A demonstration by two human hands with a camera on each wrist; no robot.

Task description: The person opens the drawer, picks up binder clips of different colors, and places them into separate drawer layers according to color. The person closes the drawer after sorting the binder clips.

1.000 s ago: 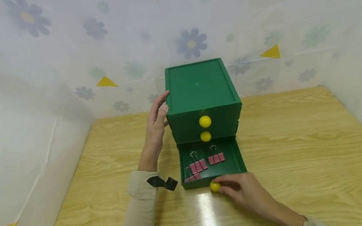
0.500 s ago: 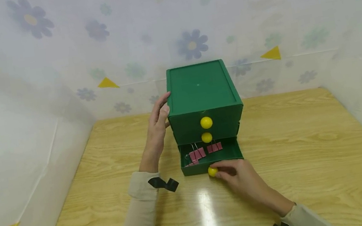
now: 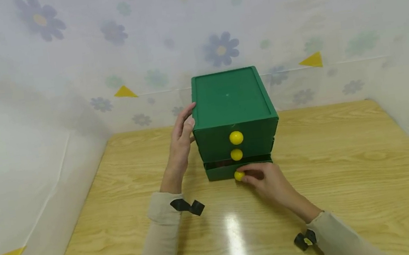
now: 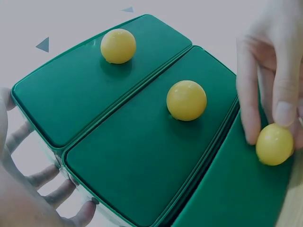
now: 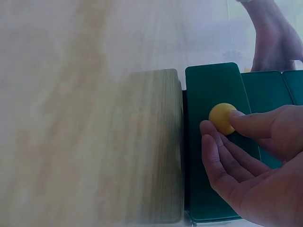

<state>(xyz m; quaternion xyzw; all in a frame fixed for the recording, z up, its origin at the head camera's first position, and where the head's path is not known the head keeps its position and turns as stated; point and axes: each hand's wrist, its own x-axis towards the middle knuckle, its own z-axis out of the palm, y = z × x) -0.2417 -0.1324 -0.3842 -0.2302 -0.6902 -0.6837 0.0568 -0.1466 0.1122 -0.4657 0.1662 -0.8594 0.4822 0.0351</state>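
Observation:
A green drawer cabinet [image 3: 229,98] with three drawers stands on the table, each drawer fronted by a round yellow knob. The bottom drawer [image 3: 219,173] sticks out slightly, a dark gap showing above its front; what lies inside is hidden. My right hand [image 3: 271,181] pinches the bottom yellow knob [image 4: 274,144] between thumb and fingers. Against the cabinet's left side rests my left hand [image 3: 181,141], its fingers spread and fairly straight along the wall in the left wrist view. The top knob [image 4: 118,46] and middle knob [image 4: 186,100] are untouched, their drawers flush.
The wood-grain table [image 3: 146,240] extends around the cabinet on both sides and in front. Behind it hangs a pale flowered sheet [image 3: 161,42] with yellow triangles [image 3: 311,60] on it. Black straps dangle from both sleeves.
My right hand has pushed the bottom drawer inward, from far out to nearly in. The pink binder clips inside have gone from sight. My left hand has stayed against the cabinet's side.

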